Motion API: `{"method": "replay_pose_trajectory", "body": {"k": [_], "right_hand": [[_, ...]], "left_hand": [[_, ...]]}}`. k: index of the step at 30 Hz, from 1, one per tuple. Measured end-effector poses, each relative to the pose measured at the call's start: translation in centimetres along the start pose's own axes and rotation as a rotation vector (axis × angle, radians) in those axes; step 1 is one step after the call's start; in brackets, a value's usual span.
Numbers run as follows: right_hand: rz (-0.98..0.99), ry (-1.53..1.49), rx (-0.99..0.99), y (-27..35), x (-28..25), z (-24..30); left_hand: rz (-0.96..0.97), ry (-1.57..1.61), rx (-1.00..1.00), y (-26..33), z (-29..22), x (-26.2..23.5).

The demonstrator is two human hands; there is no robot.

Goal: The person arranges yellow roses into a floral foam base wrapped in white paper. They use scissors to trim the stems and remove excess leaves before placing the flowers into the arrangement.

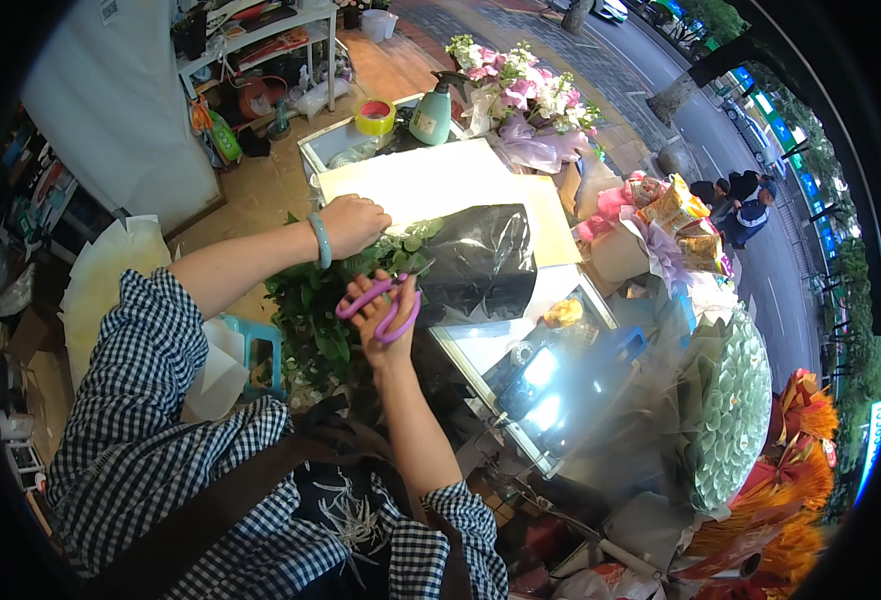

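Note:
My left hand [354, 226], with a pale green bangle [321, 240] on its wrist, is closed at the near left edge of a cream paper sheet [416, 180]. What its curled fingers hold, if anything, is hidden. Just below it, my right hand [379, 325] grips purple-handled scissors [399, 308], the loops around its fingers. Leafy green stems [321, 325] hang beside both hands, off the table's left side. Black plastic wrapping [481, 262] lies right of the scissors, over part of the paper.
A spray bottle [432, 112] and a yellow tape roll [375, 117] stand at the table's far end. Wrapped pink bouquets [526, 95] crowd the far right. Nearer are a brightly lit phone [529, 380] and a large pale green bouquet [736, 410]. A blue stool [261, 355] stands left.

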State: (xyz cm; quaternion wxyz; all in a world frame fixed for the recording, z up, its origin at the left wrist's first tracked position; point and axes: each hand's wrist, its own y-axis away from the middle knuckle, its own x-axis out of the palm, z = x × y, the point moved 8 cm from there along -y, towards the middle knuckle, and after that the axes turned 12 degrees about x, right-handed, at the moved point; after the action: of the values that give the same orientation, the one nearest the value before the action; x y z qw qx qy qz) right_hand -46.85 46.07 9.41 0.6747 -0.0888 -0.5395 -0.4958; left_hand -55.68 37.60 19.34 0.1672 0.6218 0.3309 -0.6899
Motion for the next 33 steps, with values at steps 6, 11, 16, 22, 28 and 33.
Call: {"method": "replay_pose_trajectory", "body": {"k": [6, 11, 16, 22, 28, 33], "right_hand": [[-0.112, -0.202, -0.272, -0.7, -2.0, 6.8], [-0.14, -0.137, -0.314, 1.0, -1.9, 6.2], [-0.198, -0.237, -0.331, 1.7, -2.2, 6.5], [-0.209, -0.191, -0.385, 3.9, -2.5, 8.2], [0.024, 0.005, -0.088, 3.4, 2.2, 4.9], [0.042, -0.053, -0.006, 2.0, 2.5, 4.6]], "left_hand": [[0.038, -0.005, -0.04, 0.3, 0.7, 0.0], [0.073, 0.058, -0.1, -1.1, -0.2, 0.0], [-0.074, 0.062, 0.005, -7.7, -3.7, 0.2], [0.072, 0.2, -0.13, -10.7, -1.2, 2.2], [-0.012, 0.123, -0.034, -11.7, -0.2, 2.3], [-0.164, 0.129, -0.007, -11.8, -0.1, 1.0]]}}
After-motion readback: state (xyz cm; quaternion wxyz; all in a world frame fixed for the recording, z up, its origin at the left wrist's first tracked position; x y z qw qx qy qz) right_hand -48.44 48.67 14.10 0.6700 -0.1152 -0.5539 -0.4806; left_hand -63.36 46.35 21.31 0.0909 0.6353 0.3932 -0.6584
